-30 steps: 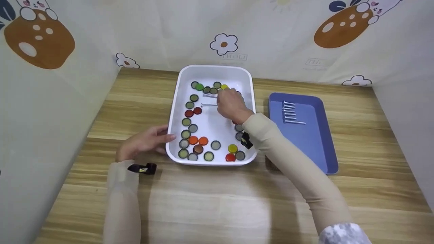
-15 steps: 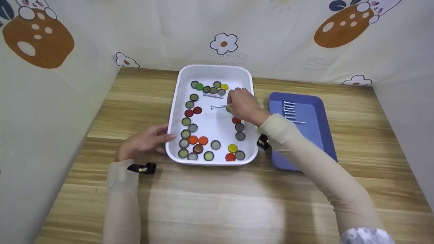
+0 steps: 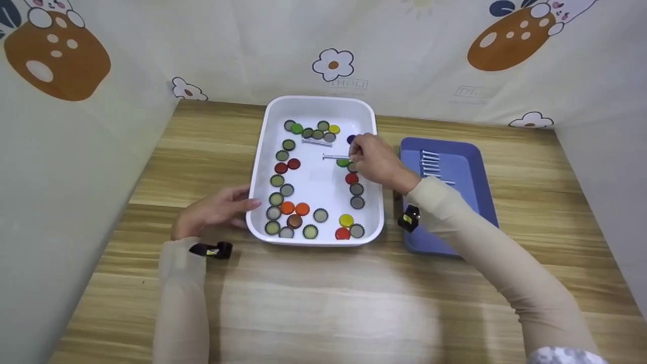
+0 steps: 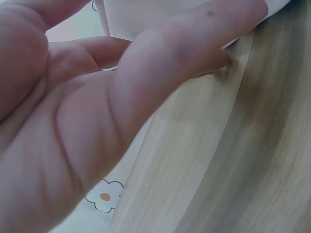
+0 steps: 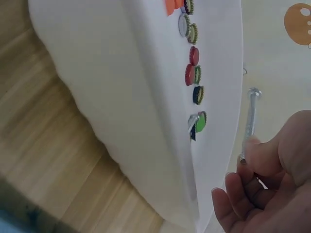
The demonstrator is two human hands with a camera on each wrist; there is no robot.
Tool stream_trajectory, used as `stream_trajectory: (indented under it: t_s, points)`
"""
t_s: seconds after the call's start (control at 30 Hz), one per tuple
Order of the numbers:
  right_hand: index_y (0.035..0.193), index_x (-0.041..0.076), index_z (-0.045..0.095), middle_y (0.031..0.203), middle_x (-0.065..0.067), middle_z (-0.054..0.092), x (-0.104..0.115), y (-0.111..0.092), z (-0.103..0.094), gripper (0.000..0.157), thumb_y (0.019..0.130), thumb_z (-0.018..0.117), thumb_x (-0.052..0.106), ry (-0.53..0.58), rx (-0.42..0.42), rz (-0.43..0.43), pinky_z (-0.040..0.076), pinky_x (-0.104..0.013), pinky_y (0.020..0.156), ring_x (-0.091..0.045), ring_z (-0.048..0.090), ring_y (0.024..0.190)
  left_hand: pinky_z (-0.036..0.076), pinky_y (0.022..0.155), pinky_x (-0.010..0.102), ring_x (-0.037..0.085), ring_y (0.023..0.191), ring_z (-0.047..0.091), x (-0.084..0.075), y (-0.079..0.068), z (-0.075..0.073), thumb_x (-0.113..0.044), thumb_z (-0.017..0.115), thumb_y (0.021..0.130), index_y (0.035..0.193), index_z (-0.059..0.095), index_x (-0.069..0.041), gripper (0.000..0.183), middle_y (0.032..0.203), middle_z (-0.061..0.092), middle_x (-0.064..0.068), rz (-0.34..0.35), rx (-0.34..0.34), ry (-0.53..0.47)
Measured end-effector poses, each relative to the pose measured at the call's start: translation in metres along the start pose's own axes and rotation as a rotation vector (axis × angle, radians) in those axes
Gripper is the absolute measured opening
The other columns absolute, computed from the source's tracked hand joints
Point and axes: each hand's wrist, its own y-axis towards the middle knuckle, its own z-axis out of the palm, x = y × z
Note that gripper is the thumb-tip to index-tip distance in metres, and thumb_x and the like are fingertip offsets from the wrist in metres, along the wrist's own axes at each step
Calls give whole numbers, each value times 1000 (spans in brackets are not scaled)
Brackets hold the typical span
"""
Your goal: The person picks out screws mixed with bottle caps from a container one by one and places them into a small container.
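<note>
My right hand (image 3: 376,159) pinches the threaded end of a silver bolt (image 3: 334,156) over the right side of the white tray; its round head points left. The right wrist view shows this bolt (image 5: 251,114) between thumb and fingertips, above the tray rim. My left hand (image 3: 215,210) holds the white tray (image 3: 316,241) by its left side, thumb over the rim and fingers along the outer wall. Another bolt or two (image 3: 317,143) lie near the back of this tray, among many bottle caps (image 3: 302,209) in green, red, orange, yellow and grey.
To the right stands a blue tray (image 3: 467,172) with a column of several bolts (image 3: 430,164) laid side by side; my right forearm crosses over its front part. Both trays rest on a wooden table (image 3: 303,303). A patterned cloth wall (image 3: 252,55) rises right behind them.
My right hand has moved right and slightly toward me, bringing the bolt from the middle of the white tray to its right side. The left hand has stayed at the tray's left rim.
</note>
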Motion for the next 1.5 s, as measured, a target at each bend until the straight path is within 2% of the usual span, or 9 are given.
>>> stream_trajectory:
  t_s: [0.17, 0.37, 0.6, 0.8, 1.2, 1.5]
  points:
    - [100, -5, 63, 100, -18, 57, -10, -7, -4, 12, 94, 52, -3, 45, -28, -24, 47, -32, 75, -25, 52, 90, 61, 93, 39, 32, 116, 68, -2, 0, -1, -36, 59, 101, 157, 31, -7, 69, 141, 56, 25, -9, -6, 12]
    - [100, -6, 62, 100, -20, 58, -29, -18, -9, 10, 95, 53, -2, 73, -78, -51, 52, -36, 80, -28, 55, 92, 61, 93, 39, 31, 116, 68, -4, 0, 0, -37, 60, 100, 157, 31, -10, 69, 141, 57, 23, -11, -3, 13]
    - [95, -3, 62, 96, -17, 60, -49, -34, -14, 8, 91, 55, -2, 55, -156, -52, 45, -35, 82, -29, 53, 94, 62, 93, 40, 31, 116, 67, 0, 1, 0, -33, 58, 102, 156, 31, -5, 67, 142, 54, 27, 20, 14, -12]
    - [94, -3, 61, 94, -16, 58, -65, -47, -16, 8, 90, 55, -6, 65, -162, -54, 44, -34, 80, -30, 52, 92, 61, 93, 40, 31, 114, 68, 2, 1, 0, -35, 60, 101, 155, 35, -8, 66, 140, 58, 24, 6, 6, -28]
    - [96, -2, 61, 96, -17, 60, -90, -63, -19, 5, 96, 56, -3, 117, -161, -12, 48, -34, 79, -26, 55, 90, 61, 94, 40, 33, 116, 68, 1, 1, 1, -34, 60, 101, 155, 34, -7, 66, 140, 58, 25, -1, 4, -29]
    - [100, -2, 60, 98, -17, 59, -111, -69, -23, 5, 99, 55, -1, 100, -98, 27, 44, -27, 74, -23, 53, 89, 61, 93, 41, 31, 114, 68, 0, 0, 0, -33, 59, 102, 155, 34, -6, 65, 140, 57, 25, -4, -3, -29]
